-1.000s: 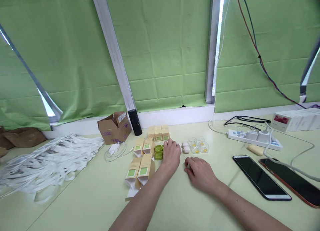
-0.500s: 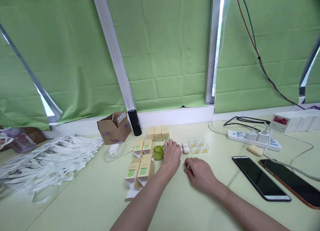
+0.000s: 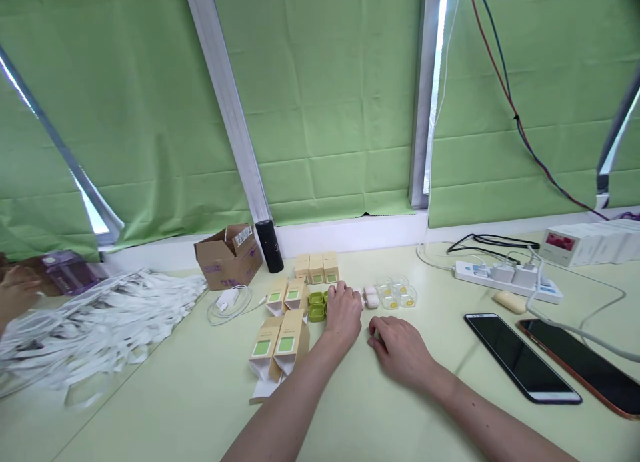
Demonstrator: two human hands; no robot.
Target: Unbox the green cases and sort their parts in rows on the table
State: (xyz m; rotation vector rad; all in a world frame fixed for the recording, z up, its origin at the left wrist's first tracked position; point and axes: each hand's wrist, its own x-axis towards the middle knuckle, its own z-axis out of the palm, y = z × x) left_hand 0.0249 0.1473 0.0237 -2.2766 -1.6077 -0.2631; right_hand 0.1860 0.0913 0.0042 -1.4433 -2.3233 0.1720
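Observation:
My left hand (image 3: 344, 312) reaches forward with bent, closed fingers, between small green square containers (image 3: 317, 304) on its left and pinkish-white rounded pieces (image 3: 371, 297) on its right. Its fingertips point away from me, and whatever they grip is hidden. Close to me on the right, my right hand (image 3: 400, 345) rests on the table with its fingers curled in and nothing visible in them. Clear round-celled containers with yellow spots (image 3: 397, 293) lie just beyond it. Tan cartons with green labels (image 3: 280, 345) stand left of my left forearm, some with flaps open.
A brown cardboard box (image 3: 229, 257) and a black bottle (image 3: 269, 247) stand at the back. White straps (image 3: 110, 322) are heaped left, beside another person's hand (image 3: 17, 289). To the right lie two phones (image 3: 523, 357), a power strip (image 3: 507, 280) and cables.
Another person's hand has come into view at the far left, and the purplish transparent package there has shifted right. My own hands have hardly moved.

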